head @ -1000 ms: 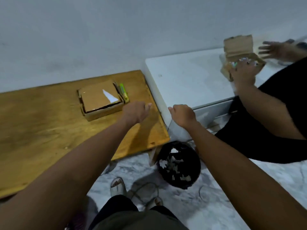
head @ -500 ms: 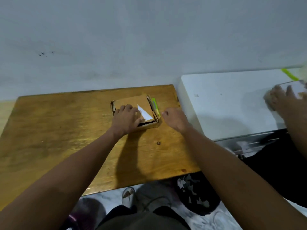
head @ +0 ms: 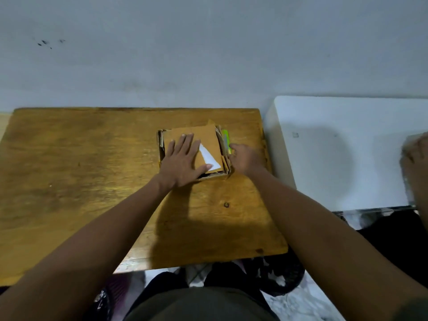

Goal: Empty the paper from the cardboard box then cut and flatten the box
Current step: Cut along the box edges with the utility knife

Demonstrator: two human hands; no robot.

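Observation:
A small brown cardboard box [head: 209,137] lies closed on the wooden table [head: 81,170], near its far right. A white triangle of paper [head: 208,158] shows on its lid. My left hand [head: 183,158] rests flat on the lid with straight, spread fingers. My right hand [head: 245,157] is against the box's right side, its fingers curled toward a green cutter [head: 225,137] that lies along that side. Its fingertips are hidden, so a grip cannot be made out.
A white table [head: 347,154] adjoins on the right, where another person's hand [head: 415,154] shows blurred at the edge. A black bin [head: 280,274] with paper scraps stands on the marble floor below. A grey wall runs behind both tables.
The view has swung left and centred on the wooden table. My left hand went from the air onto the box lid and flattened there. My right hand moved up to the box's right side.

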